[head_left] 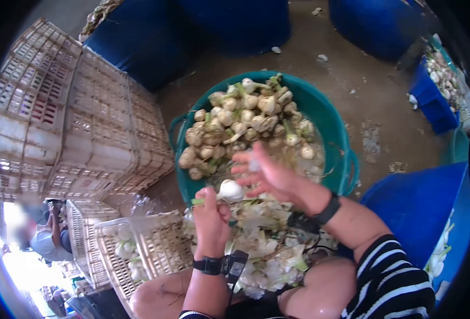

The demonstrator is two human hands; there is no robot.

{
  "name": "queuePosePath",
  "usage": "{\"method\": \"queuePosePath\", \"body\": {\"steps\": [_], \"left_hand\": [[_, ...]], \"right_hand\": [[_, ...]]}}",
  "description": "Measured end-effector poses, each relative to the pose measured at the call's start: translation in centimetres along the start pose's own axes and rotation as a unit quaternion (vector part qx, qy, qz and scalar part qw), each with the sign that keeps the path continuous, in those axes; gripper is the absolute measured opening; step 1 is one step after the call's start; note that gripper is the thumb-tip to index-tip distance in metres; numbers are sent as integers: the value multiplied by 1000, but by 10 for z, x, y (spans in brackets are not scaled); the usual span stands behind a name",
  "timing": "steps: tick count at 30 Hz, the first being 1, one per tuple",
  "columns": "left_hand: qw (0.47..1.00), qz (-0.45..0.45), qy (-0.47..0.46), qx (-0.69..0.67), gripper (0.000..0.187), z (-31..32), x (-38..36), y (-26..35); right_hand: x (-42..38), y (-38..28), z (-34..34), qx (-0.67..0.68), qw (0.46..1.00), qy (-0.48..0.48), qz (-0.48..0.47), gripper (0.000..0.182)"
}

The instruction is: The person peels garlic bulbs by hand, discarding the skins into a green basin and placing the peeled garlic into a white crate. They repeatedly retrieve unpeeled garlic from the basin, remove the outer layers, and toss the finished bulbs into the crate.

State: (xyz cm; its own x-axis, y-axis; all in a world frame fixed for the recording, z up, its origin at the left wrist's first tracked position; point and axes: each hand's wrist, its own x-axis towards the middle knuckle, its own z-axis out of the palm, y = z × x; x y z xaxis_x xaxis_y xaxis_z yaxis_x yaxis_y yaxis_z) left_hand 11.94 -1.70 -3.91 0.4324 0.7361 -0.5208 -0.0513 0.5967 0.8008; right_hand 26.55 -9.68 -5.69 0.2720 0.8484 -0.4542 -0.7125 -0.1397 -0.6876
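Note:
My left hand (212,213) is closed round the green stem of a peeled white garlic bulb (231,191), its rounded end pointing right. Just to the right of the bulb, my right hand (271,173) has its fingers spread, with a pale scrap of skin (254,165) on it. Beyond both hands stands a round green tub (330,114) with many unpeeled, soil-stained garlic bulbs (245,114) heaped in it. Below my hands, between my legs, lies a pile of pale peelings (269,242).
Stacked plastic crates (99,122) rise on the left. A lower crate (163,247) by my left leg has white bulbs in it. Blue containers (413,199) stand right and behind the tub. A seated person (51,236) is at far left. Scraps dot the brown floor (309,64).

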Motion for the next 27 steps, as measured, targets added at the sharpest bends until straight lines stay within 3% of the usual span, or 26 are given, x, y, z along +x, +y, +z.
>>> {"method": "queuePosePath", "body": {"steps": [2,3,4,5,6,8,9,10,11,12,13,15,16,18,19,20,21,22,24,25,26,27], "left_hand": [[994,76,-65,48,27,13,-7,-11],[995,80,-57,27,33,16,-9,-11],[995,82,-47,6,39,16,-9,-8],[994,91,-57,0,40,10,-10,-5],[994,90,-56,-7,40,7,-5,-3],[995,59,20,-72,36,1,1,-1],[997,41,27,-56,32,-2,0,-1],[997,44,23,-61,32,-3,1,-4],[998,-1,5,-62,32,-4,3,-9],[997,-47,-14,-62,32,-6,4,-17],[997,-54,-37,-31,32,-7,6,-26],[997,-61,-42,-16,29,2,9,-36],[996,-72,-43,6,27,4,9,-42],[997,-63,-43,31,30,5,14,-56],[996,-71,-11,56,33,8,16,-61],[994,-78,21,79,35,11,18,-63],[990,-85,52,97,40,18,15,-62],[989,-85,58,102,40,19,14,-60],[990,-86,-108,-11,38,19,14,-56],[997,-6,-9,81,33,21,14,-48],[994,23,19,106,24,21,12,-36],[992,14,0,124,21,3,15,-22]], "right_hand": [[8,19,-17,99,989,-65,85,79],[20,25,-35,228,953,-192,45,80],[14,-2,-27,349,883,-313,4,81],[-11,-30,-28,251,925,-282,-48,77],[-39,-60,-21,251,863,-429,-90,77],[-58,-103,-26,204,814,-529,-130,78],[-49,-99,-42,79,919,-355,-152,76],[-29,-85,-65,-55,970,-162,-170,74],[-4,-66,-89,-303,948,41,-85,57],[37,-25,-144,-528,838,139,10,40],[35,-6,-144,-675,701,218,70,31],[47,46,-158,-753,560,340,62,31],[62,59,-173,-748,566,339,67,31],[98,76,-202,-728,649,203,88,30],[96,65,-189,-856,509,65,-68,26],[90,67,-169,-566,805,177,-22,23],[59,43,-106,-175,952,250,34,21],[49,44,-81,-180,971,155,2,21],[20,41,-25,-268,958,61,-82,21],[13,38,-9,-345,924,50,-158,18],[8,36,2,-416,878,38,-233,16],[5,36,8,-404,883,29,-237,16]]}}
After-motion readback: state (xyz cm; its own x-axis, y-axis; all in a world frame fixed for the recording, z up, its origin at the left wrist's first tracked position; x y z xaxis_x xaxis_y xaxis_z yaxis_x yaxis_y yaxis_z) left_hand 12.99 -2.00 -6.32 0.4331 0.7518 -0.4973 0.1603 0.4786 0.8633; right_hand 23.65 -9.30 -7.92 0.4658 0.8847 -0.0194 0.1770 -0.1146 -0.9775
